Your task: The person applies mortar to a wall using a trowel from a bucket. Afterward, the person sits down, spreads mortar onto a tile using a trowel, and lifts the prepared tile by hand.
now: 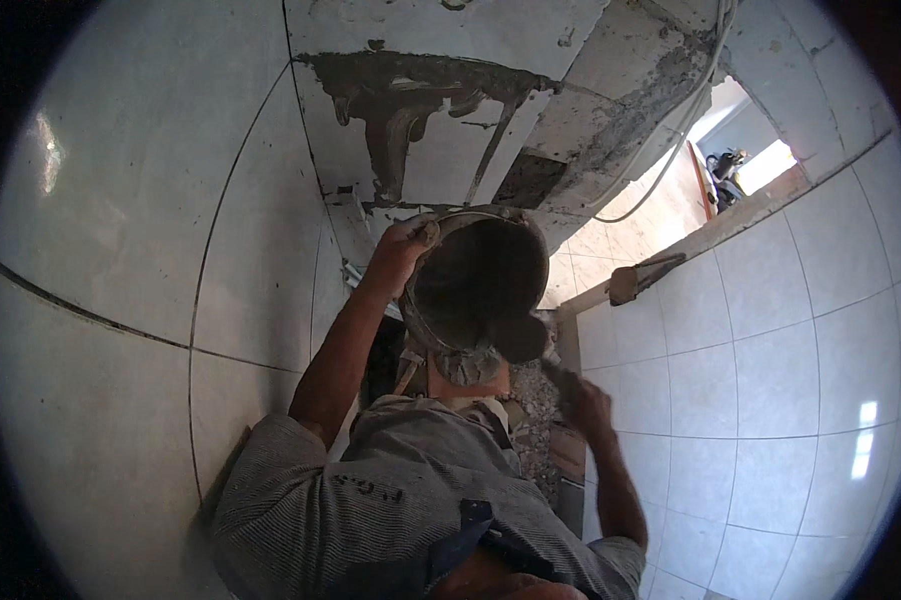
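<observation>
My left hand (402,250) grips the rim of a round, cement-smeared bucket (448,270), which is tilted so its dark inside shows. My right hand (587,405) holds a trowel by its handle; the dark, mortar-coated blade (520,338) is at the bucket's lower right rim. Ahead of me, grey wet mortar (400,90) is smeared in streaks across a pale wall panel (460,150). Part of what lies beneath the bucket is hidden.
Tiled walls (130,200) flank me. A flat tool (640,280) rests on the right ledge (700,243). Cables (620,215) loop near an opening, through which a motorbike (725,175) shows. Rubble (535,420) and terracotta pieces lie below.
</observation>
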Demonstrator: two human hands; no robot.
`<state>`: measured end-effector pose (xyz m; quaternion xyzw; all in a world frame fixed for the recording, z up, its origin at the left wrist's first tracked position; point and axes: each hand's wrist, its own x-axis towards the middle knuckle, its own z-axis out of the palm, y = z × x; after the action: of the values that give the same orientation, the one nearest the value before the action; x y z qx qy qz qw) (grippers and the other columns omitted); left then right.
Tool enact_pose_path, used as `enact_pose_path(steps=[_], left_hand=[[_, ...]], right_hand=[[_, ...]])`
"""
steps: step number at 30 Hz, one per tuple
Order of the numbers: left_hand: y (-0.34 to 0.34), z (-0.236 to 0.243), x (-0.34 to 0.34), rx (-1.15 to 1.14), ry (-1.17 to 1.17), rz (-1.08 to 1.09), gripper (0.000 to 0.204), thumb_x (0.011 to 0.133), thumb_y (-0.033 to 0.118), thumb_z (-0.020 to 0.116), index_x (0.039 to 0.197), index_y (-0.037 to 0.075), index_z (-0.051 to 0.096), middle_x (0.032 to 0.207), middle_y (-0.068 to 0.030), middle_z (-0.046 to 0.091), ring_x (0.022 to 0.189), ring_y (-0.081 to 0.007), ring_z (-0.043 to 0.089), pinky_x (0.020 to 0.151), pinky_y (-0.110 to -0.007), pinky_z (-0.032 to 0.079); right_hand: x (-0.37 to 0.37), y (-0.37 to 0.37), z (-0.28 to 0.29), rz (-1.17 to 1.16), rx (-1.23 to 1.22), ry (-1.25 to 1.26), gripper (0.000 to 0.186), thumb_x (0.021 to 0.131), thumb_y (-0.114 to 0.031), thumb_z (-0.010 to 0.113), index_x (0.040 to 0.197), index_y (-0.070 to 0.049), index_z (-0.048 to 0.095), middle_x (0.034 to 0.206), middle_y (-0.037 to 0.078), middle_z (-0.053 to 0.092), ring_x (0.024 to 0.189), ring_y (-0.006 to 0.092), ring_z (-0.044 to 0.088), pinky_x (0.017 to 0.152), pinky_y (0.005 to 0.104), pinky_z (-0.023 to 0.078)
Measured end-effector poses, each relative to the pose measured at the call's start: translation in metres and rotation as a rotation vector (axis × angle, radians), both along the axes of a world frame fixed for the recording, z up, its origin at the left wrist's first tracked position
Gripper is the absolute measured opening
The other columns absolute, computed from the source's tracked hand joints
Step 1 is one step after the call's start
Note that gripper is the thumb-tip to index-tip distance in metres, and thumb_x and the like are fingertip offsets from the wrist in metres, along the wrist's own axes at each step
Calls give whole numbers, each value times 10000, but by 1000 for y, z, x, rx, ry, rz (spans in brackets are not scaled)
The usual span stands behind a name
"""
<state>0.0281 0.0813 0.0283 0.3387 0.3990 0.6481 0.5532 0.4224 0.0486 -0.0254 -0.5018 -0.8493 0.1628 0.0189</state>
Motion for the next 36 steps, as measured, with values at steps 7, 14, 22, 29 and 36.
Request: enact_pose_path(steps=[7, 14, 22, 29, 36], left_hand=[[2, 12, 7, 33, 165, 9, 300, 850, 146, 495, 1079, -44, 531, 957, -70, 584, 844, -131, 537, 780, -271, 421], [13, 15, 21, 0, 513, 1, 308, 829, 225, 535, 1032, -6, 557, 918, -74, 539, 873, -172, 494, 842, -286, 360], [0, 19, 36, 309, 932, 138, 341, 836, 221, 512, 1055, -37, 554, 983, -227, 580, 912, -358, 553, 803, -370, 411], [-11, 17, 22, 139, 757, -117, 326, 875, 219, 492, 1061, -42, 554, 1014, -128, 579, 903, -214, 536, 837, -336, 406], [7, -21, 15, -55, 530, 64, 367, 872, 248, 520, 1135, -8, 510, 1059, -100, 556, 964, -200, 520, 866, -379, 410]], right_hand=[[-76, 1, 12, 13, -159, 185, 354, 788, -201, 571, 1105, -53, 518, 996, 187, 582, 904, 364, 567, 743, 428, 465], [-82, 39, 70, -94, 334, -16, 386, 775, -173, 538, 1152, -100, 499, 897, 158, 536, 737, 348, 582, 609, 426, 479], [-111, 15, 21, 262, 251, -173, 274, 752, -61, 497, 1024, -51, 525, 826, 166, 554, 741, 310, 579, 604, 412, 486], [-107, 19, -64, 243, 128, 471, 213, 786, -169, 571, 935, -20, 599, 759, 150, 589, 687, 283, 577, 604, 361, 439], [-100, 6, -34, 8, -274, 698, 390, 759, -191, 638, 1095, -13, 548, 935, 60, 607, 864, 118, 554, 739, 294, 444]])
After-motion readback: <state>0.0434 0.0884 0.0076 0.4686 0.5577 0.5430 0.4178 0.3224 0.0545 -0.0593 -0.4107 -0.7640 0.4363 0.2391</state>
